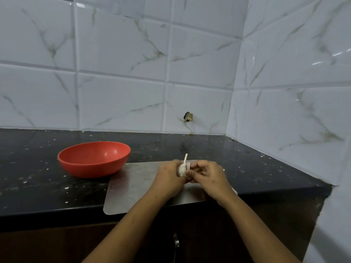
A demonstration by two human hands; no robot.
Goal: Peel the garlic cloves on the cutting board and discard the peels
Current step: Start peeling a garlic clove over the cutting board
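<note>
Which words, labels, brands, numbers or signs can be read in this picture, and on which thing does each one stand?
None: no text can be read in this view.
The red bowl, the cutting board, the garlic held by the left hand and the right hand, the black counter and the wall tiles bear no writing.

Glossy white tiles with grey-green veins cover 2 walls that meet in a corner at right. A small dark hole breaks a tile low down. Below, a black speckled surface tops dark cabinets with a metal handle.
</note>
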